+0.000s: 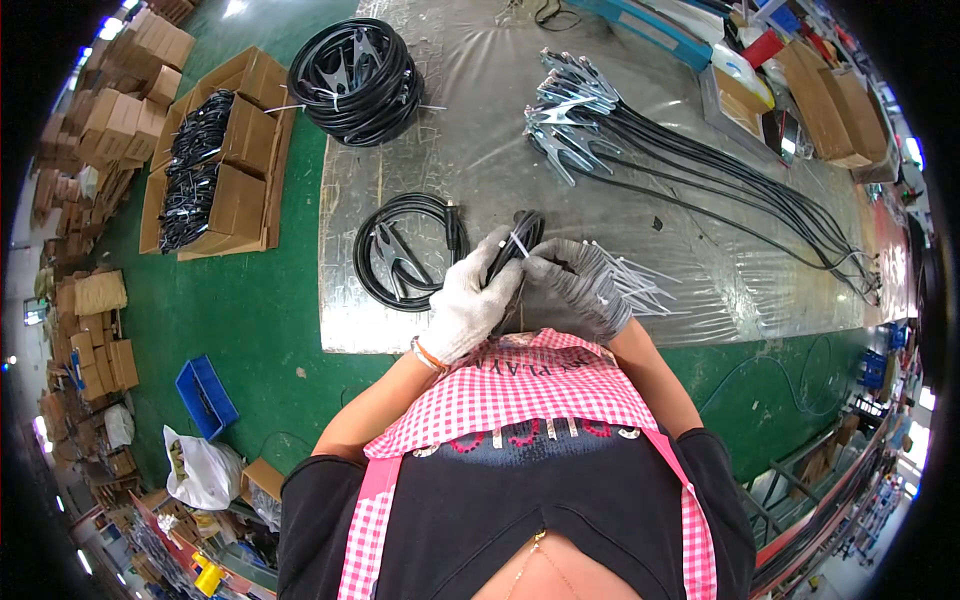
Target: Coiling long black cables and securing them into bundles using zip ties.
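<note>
My left hand [470, 300], in a white knit glove, is wrapped round a bundle of black cable [530, 228] near the table's front edge. A white cable tie [519, 243] lies across that bundle. In a grey glove, my right hand [578, 280] pinches at the tie's lower end, just right of the bundle. Left of my hands rests a coil of black cable [362, 265] with a metal clamp [397, 262] inside it. My left hand covers where this coil and the held bundle might join. Loose white cable ties [635, 280] lie beside my right hand.
A taller stack of coiled cables [355, 85] stands at the table's far left. Several clamps [570, 110] with long black cables [735, 175] stretch across the right side. Cartons of black cables [222, 175] stand left of the table. A blue crate [207, 396] is on the floor.
</note>
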Motion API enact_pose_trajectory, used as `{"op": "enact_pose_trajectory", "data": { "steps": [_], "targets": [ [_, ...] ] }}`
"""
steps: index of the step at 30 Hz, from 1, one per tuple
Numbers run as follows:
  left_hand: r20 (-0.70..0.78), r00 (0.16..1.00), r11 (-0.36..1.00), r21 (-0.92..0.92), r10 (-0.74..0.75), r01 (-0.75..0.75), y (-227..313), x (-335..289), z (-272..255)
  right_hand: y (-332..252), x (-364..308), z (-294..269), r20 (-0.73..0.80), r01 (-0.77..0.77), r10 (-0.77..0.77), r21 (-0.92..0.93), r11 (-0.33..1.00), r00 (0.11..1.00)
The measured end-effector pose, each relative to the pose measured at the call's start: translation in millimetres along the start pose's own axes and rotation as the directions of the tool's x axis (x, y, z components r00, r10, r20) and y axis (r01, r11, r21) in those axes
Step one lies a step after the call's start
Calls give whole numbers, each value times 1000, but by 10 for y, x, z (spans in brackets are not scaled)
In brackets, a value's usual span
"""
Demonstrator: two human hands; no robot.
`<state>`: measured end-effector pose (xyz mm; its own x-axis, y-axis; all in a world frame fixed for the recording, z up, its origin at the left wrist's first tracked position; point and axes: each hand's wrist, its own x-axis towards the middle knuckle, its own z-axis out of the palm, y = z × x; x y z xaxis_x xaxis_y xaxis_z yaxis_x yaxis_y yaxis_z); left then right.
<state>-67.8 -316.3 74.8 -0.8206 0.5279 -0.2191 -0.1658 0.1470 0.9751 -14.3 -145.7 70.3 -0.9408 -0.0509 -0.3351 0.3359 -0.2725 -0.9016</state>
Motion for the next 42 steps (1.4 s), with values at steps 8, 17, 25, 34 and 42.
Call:
{"op": "enact_pose_trajectory", "data": {
  "steps": [8,17,25,34,42],
  "targets": [
    [29,999,999,27,16,-17,27,17,-50,-124,59,-159,75,-125,145,-226,966,987],
    [66,993,991,84,100,-106,5,-10,-41,-163,92,-148,124,-96,127,-228,969,984],
    [81,974,940,258,210,-224,5,-7,-26,44,244,65,-116,257,-337,-437,862,934],
    [-35,971,964,132,238,-231,-22,-57,89,9,38,156,-53,418,-450,-288,861,891],
    [10,988,957,-246,-155,152,138,18,41,62,-112,-28,-151,406,-427,-148,902,892]
  ]
}}
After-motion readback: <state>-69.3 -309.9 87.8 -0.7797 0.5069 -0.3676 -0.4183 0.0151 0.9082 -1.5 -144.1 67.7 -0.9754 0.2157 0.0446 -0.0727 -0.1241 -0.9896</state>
